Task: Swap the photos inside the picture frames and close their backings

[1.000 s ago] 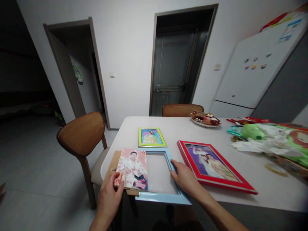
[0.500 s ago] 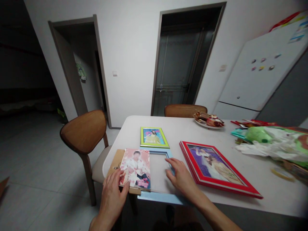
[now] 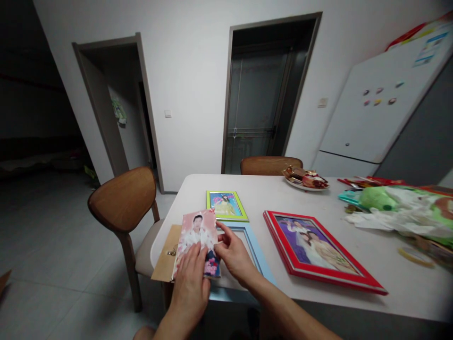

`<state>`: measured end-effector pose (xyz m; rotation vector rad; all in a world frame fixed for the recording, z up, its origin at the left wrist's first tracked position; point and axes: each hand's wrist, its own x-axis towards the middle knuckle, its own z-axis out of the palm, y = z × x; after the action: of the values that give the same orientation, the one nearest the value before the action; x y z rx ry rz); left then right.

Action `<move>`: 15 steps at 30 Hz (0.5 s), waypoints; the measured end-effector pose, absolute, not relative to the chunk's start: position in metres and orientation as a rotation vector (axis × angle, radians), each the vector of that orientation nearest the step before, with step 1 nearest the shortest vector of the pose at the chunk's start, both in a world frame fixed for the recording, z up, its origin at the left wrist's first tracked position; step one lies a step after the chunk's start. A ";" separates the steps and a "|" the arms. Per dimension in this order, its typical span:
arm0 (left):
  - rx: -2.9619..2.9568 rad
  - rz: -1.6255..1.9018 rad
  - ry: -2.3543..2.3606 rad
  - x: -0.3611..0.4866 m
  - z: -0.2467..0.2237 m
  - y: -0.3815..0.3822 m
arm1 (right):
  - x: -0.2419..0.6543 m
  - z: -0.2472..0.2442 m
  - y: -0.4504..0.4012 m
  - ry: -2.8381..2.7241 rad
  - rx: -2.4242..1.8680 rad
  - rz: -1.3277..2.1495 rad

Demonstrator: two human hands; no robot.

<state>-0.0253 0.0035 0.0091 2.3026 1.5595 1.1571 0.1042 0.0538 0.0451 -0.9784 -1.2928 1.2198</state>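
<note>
A pink photo print [image 3: 188, 234] of a person in white clothes lies over a brown backing board [image 3: 163, 262] and the left part of a light blue picture frame [image 3: 261, 257]. The fingers of my left hand [image 3: 191, 278] lie stretched across the photo's lower half. At its right edge, my right hand [image 3: 233, 252] pinches the photo between thumb and fingers. The board has a small metal hanger [image 3: 171, 252] and juts past the table edge. Just behind stands a lime green framed picture [image 3: 244, 215], lying flat; the photo's top corner overlaps it.
Red framed pictures [image 3: 293, 264] lie stacked to the right on the white table [image 3: 255, 191]. A plate of food or wrappers [image 3: 307, 182] sits at the back. Green and white plastic packaging [image 3: 392, 208] and a tape roll [image 3: 415, 257] are far right. Wooden chairs [image 3: 123, 200] stand around.
My right hand has moved left from the blue frame to the photo's right edge and closed on it. My left hand has slid right over the photo, which has shifted slightly up and left.
</note>
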 end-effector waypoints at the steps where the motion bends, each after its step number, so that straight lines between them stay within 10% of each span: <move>1: 2.249 1.255 1.519 -0.024 0.014 0.006 | 0.105 0.053 0.050 -1.280 -0.919 1.221; 15: 0.985 1.547 0.977 0.018 0.018 0.011 | 0.156 0.030 0.052 -0.966 -1.112 1.362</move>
<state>0.0179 0.0113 0.0185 0.9855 0.9771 1.5475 0.1562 0.0520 0.0298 -1.1120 -0.9665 1.3620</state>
